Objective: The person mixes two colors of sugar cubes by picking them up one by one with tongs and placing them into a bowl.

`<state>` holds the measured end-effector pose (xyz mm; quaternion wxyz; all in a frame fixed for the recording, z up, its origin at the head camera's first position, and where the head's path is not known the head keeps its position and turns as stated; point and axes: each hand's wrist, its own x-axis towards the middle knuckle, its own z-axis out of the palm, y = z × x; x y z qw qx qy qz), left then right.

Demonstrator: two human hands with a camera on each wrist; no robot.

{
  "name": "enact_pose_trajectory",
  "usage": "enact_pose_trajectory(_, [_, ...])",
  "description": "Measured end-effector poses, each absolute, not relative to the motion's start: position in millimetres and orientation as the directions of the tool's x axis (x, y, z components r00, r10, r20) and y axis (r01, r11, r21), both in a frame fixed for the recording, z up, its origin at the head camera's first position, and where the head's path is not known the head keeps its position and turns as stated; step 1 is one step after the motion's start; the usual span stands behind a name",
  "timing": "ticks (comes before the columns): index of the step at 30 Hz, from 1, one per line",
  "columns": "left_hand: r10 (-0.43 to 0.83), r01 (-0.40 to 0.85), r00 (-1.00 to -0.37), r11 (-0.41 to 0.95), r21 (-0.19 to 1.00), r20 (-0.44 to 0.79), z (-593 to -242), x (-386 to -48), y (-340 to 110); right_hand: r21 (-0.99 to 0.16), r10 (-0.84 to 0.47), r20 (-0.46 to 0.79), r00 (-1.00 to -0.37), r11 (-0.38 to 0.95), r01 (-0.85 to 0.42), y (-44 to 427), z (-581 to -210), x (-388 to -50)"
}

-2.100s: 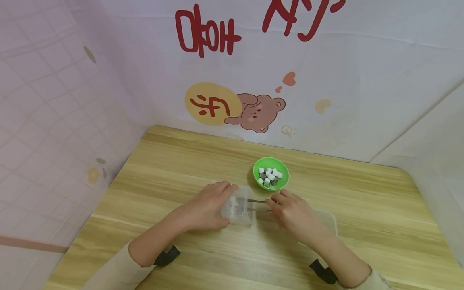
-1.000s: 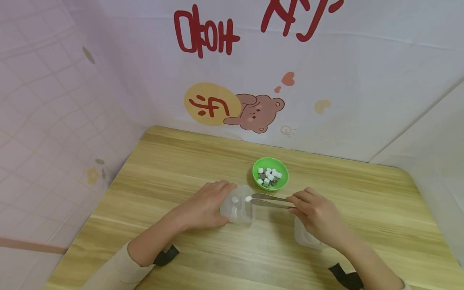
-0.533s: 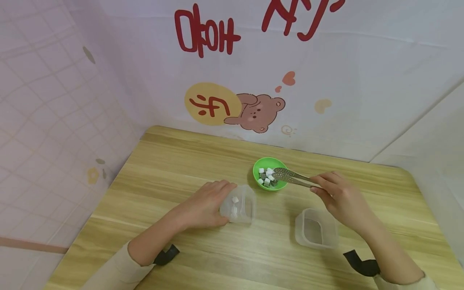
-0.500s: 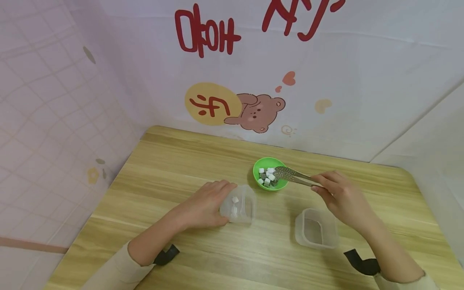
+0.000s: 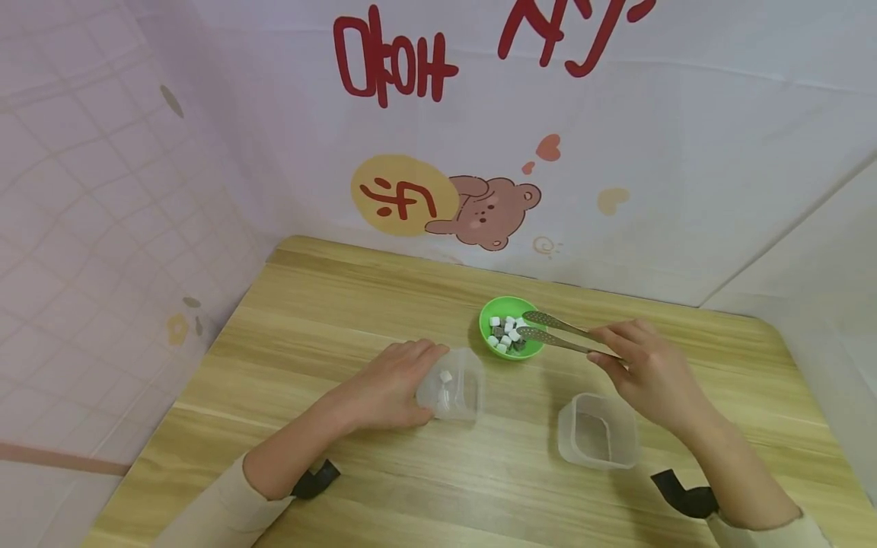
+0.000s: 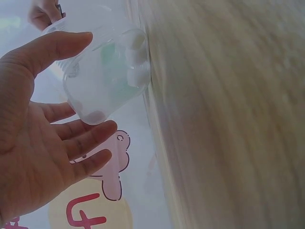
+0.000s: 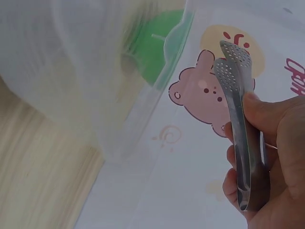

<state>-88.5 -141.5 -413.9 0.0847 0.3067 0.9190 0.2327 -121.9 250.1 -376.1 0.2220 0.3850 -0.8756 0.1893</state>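
My left hand [image 5: 390, 387] grips a clear plastic container [image 5: 460, 387] that lies on its side, its mouth facing right. Inside it a white cube [image 5: 446, 377] shows from above; the left wrist view shows several pale lumps through its base. Thumb and fingers sit on opposite sides of that container. With my right hand [image 5: 647, 373] I hold metal tongs [image 5: 558, 340] with perforated tips. Their arms stand apart over the right rim of a green bowl [image 5: 488, 308], which contains several white and grey cubes. The tips partly cover the cubes at that side.
A second clear container [image 5: 582, 449] stands upright on the wooden table [image 5: 329, 304], below my right hand and close to that forearm. Behind the table hangs a white printed cloth [image 5: 651, 137] with a bear picture, and more cloth closes off both sides.
The tongs took a white cube out of the left container and moved right and away to the green bowl. There their arms have spread apart. My left hand stays in place.
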Motion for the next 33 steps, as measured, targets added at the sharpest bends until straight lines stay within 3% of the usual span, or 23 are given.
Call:
enact_pose_trajectory(24, [0.607,0.528,-0.795,0.696,0.487,-0.006,-413,-88,-143,-0.133,-0.712,0.465,-0.526,0.532,-0.836,205,-390,-97])
enact_pose_trajectory(33, [0.606,0.527,-0.795,0.699,0.483,-0.010,-413,-88,-143,-0.103,-0.751,0.387,-0.535,0.541,-0.835,182,-396,-95])
